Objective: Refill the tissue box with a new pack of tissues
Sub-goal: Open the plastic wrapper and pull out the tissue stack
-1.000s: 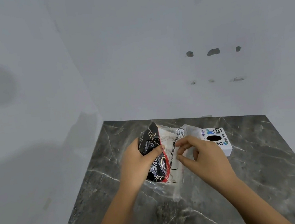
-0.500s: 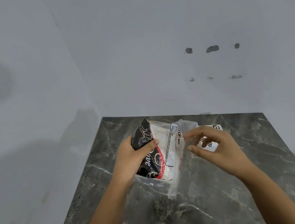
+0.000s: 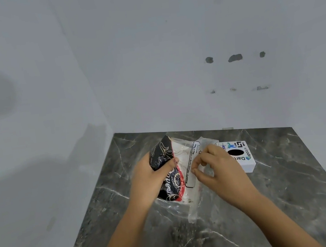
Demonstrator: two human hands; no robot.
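So the left hand (image 3: 151,177) is clamped around the dark end of the tissue pack (image 3: 175,172), thumb on top, holding it tipped up off the marble surface (image 3: 284,200), probably to steady it for opening. The right hand (image 3: 217,170) has fingertips pinched at the clear wrapper, though whether it's actually got plastic is hard to tell. The tissue box (image 3: 244,158) sits just behind, hole up.

The tissue box (image 3: 244,159) stands just beyond the right hand (image 3: 221,174); countertop (image 3: 291,178) rightward lies open.
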